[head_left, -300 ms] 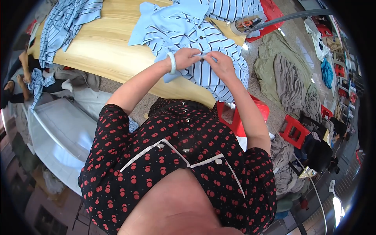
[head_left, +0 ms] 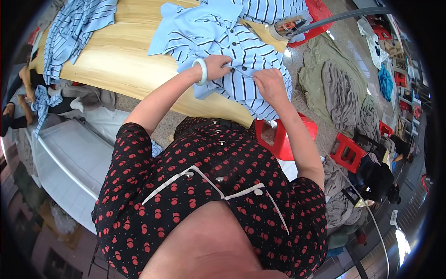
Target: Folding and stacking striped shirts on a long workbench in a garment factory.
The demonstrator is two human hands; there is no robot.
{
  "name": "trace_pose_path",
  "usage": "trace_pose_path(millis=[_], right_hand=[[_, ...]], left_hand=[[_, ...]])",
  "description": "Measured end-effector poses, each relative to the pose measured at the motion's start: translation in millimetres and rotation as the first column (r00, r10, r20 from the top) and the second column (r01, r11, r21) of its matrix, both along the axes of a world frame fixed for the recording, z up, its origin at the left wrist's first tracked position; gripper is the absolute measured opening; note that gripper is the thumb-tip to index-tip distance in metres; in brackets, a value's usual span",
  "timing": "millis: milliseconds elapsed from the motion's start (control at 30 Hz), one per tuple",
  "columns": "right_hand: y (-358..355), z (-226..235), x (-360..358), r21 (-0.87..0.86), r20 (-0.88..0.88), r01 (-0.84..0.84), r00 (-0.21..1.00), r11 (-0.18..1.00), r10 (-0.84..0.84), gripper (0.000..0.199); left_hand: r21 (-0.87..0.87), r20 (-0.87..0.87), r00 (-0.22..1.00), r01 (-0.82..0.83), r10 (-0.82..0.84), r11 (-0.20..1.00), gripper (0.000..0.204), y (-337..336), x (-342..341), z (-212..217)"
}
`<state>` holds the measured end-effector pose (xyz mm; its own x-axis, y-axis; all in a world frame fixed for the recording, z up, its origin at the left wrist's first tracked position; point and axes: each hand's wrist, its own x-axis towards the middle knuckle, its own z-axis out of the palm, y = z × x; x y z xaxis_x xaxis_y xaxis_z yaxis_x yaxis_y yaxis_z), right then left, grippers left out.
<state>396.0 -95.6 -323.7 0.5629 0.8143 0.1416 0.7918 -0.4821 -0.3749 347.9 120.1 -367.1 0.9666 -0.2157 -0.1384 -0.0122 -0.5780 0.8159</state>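
Grip, left hand [head_left: 217, 66]: fingers pinched tight on the button edge of a blue-and-white striped shirt [head_left: 232, 51], a pale bangle [head_left: 201, 71] on the wrist.
Grip, right hand [head_left: 269, 83]: fingers closed on the same edge, just at 4 o'clock from the left hand; the two hands nearly touch.
Shirt: spread on the near rim of a light wooden bench [head_left: 125, 60], its lower part hanging over the rim toward the person; plain blue sleeve lies at 10 o'clock from the hands.
Second striped garment [head_left: 74, 32]: at 10 o'clock, well apart, draped over the far left end of the bench.
Steam iron [head_left: 290, 27]: at 1 o'clock, near the shirt's top, on the bench corner.
Red plastic stool [head_left: 283, 137]: at 5 o'clock, under the right forearm.
Floor at 3 o'clock: heaps of grey-green cloth [head_left: 334, 88].
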Motion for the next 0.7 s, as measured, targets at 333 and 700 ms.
trace_pose_path(millis=[333,700], right_hand=[[2.6,-6.0,-8.0,-0.024,-0.014,-0.007,1.000,1.000,0.007,0.012],[2.0,1.2,7.8,-0.002,-0.050,0.040,0.998,0.999,-0.040,0.013]], left_hand=[[0.270,0.103,0.995,-0.024,-0.004,0.963,0.030,-41.8,21.4,4.1],[0.040,-0.166,0.971,-0.166,0.170,0.985,0.037,-55.0,24.1,5.4]])
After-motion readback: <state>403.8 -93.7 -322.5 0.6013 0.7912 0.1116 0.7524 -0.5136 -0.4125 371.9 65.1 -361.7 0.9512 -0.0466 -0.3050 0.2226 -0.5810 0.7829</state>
